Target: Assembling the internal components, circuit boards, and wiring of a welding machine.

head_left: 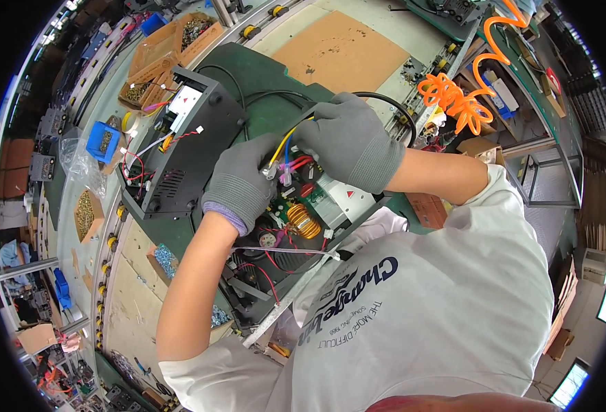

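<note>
Our grey-gloved right hand (350,143) clamps a thin yellow wire (281,145); tugging could loosen it. Our grey-gloved left hand's (242,177) grip is unclear.

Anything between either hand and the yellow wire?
Nothing visible. The yellow wire shows in the gap between the left hand and the right hand, with both hands right by it. The blue wire runs close on its right but leaves it uncovered here. The fingertips' exact contact is hidden.
</note>
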Tool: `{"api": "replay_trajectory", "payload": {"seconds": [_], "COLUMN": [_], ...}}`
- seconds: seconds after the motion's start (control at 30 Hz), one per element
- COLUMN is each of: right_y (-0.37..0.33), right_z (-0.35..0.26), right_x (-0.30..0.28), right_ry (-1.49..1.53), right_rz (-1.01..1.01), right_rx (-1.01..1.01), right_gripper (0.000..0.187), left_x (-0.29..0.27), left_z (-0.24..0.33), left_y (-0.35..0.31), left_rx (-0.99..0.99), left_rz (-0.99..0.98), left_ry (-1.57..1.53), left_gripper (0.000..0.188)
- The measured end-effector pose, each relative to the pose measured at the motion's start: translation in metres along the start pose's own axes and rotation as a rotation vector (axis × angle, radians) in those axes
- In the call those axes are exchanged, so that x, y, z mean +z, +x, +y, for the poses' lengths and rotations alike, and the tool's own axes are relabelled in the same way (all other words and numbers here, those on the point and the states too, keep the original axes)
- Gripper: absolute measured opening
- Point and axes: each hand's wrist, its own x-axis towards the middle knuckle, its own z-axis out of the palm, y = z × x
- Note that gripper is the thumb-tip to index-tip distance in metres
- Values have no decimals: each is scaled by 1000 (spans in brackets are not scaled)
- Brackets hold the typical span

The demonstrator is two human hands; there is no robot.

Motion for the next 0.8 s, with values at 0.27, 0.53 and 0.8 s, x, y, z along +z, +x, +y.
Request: {"api": "replay_trajectory", "payload": {"seconds": [0.27, 0.53, 0.8], "right_y": [-7, -13, -7], "right_z": [-6, -15, -11], "right_x": [-15, -25, -26], "right_ry": [11, 84, -185], "right_rz": [11, -20, -120], "right_rx": [-19, 73, 64], "right_gripper": [17, 17, 15], "left_x": [17, 22, 15], "left_z": [15, 43, 25], "left_y": [-12, -31, -32], "left_rx": [20, -65, -287], "left_rz": [184, 259, 130], "left_ry": [115, 115, 671], "left_gripper": [35, 31, 40]}}
